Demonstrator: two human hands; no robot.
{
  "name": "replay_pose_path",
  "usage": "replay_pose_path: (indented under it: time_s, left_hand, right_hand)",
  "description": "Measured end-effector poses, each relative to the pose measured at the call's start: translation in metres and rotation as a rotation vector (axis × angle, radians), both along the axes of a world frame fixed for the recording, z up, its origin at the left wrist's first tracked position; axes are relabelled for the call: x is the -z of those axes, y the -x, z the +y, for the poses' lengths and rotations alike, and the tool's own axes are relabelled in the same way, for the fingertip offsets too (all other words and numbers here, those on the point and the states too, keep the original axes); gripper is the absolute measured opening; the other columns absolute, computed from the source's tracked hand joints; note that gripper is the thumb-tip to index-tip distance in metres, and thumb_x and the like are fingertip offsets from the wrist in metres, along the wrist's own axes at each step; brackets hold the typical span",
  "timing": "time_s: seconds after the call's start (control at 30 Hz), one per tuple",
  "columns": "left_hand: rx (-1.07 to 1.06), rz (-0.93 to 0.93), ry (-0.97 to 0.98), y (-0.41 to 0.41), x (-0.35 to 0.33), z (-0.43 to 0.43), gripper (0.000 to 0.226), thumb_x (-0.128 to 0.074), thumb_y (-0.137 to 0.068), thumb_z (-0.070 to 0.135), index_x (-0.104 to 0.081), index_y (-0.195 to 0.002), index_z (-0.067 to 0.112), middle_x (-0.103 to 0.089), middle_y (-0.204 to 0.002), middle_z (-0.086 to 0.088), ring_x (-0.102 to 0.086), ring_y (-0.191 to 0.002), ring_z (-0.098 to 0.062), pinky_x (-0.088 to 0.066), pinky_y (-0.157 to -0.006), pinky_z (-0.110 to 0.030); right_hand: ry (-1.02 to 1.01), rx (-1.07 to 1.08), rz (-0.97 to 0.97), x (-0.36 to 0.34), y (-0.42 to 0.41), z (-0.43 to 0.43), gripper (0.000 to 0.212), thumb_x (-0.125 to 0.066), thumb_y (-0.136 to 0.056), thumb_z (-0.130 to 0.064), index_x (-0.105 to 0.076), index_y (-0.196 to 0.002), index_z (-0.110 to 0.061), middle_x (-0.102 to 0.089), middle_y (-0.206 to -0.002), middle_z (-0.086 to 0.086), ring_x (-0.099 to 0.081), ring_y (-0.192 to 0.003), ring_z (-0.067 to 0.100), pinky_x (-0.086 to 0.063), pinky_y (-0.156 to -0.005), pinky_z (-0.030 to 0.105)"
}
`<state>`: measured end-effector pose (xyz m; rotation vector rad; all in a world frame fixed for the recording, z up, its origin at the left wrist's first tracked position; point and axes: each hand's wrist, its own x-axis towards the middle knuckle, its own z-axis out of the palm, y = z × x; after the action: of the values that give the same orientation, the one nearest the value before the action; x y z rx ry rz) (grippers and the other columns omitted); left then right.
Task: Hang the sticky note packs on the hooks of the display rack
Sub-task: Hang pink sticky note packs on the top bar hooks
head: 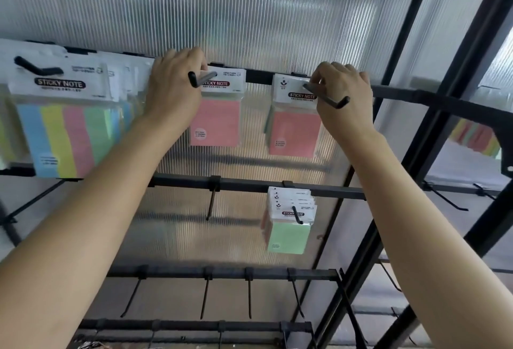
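Observation:
On the top bar of the black display rack point(258, 76), two pink sticky note packs hang on hooks. My left hand point(173, 90) pinches the header of the left pink pack point(215, 123), which sits on a black hook point(201, 78). My right hand point(345, 95) pinches the header of the right pink pack point(294, 132), threaded on another hook point(326, 97). A big multicolour pack point(66, 132) hangs at the far left. A stack of green packs point(288, 233) hangs on the second bar.
A ribbed translucent panel point(249, 15) backs the rack. Bare hooks stick out from the second bar point(211, 201) and from the third bar point(249, 293). A black frame post point(433, 115) runs along the right, with more coloured packs point(474, 137) behind it.

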<state>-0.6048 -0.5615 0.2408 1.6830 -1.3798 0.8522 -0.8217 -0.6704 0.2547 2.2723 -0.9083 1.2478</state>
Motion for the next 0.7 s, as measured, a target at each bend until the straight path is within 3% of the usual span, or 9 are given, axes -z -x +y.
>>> replay_pose_path:
  time_s: [0.1,0.17,0.33,0.5,0.7]
  left_hand:
    - [0.063,-0.003,-0.030,0.011,-0.006,0.020,0.026,-0.018,-0.083,0.025,-0.041,-0.082,0.013,-0.046,-0.081,-0.007,-0.038,-0.078,-0.022,-0.020,-0.066,-0.030]
    - [0.050,-0.001,-0.042,0.019,-0.009,0.034,0.030,-0.017,-0.080,0.026,-0.043,-0.084,0.012,-0.043,-0.082,-0.005,-0.036,-0.079,-0.021,-0.021,-0.066,-0.029]
    - [-0.028,-0.061,-0.079,0.023,-0.009,0.052,0.017,-0.035,-0.094,-0.002,-0.051,-0.095,0.003,-0.043,-0.085,-0.006,-0.028,-0.080,-0.018,-0.014,-0.066,-0.025]
    - [-0.017,-0.174,-0.112,0.025,-0.010,0.070,0.015,-0.035,-0.093,0.002,-0.049,-0.095,0.004,-0.056,-0.092,-0.012,-0.033,-0.080,-0.019,-0.021,-0.072,-0.029]
    - [0.032,-0.200,-0.128,0.032,-0.018,0.097,0.013,-0.046,-0.095,0.013,-0.052,-0.101,0.003,-0.059,-0.098,-0.013,-0.034,-0.082,-0.017,-0.024,-0.075,-0.030]
  right_hand:
    - [-0.006,-0.018,-0.002,0.000,0.004,0.007,0.015,-0.050,-0.094,-0.017,-0.059,-0.093,-0.005,-0.061,-0.089,0.011,-0.054,-0.086,0.031,-0.033,-0.078,0.036]
    - [-0.018,-0.028,0.019,-0.001,0.009,0.016,0.012,-0.051,-0.094,-0.016,-0.058,-0.093,-0.005,-0.060,-0.089,0.011,-0.054,-0.084,0.029,-0.033,-0.076,0.035]
    - [-0.102,-0.040,0.064,-0.006,0.025,0.045,0.011,-0.049,-0.092,-0.004,-0.057,-0.100,-0.005,-0.060,-0.090,0.007,-0.042,-0.077,0.018,-0.023,-0.067,0.028]
    - [-0.096,-0.003,0.055,-0.007,0.041,0.072,0.018,-0.047,-0.089,0.002,-0.059,-0.100,-0.006,-0.064,-0.094,0.009,-0.054,-0.086,0.030,-0.028,-0.068,0.029]
    - [-0.116,-0.020,0.022,-0.009,0.052,0.099,0.011,-0.049,-0.092,-0.005,-0.059,-0.095,-0.006,-0.066,-0.092,0.009,-0.059,-0.084,0.031,-0.042,-0.070,0.037]
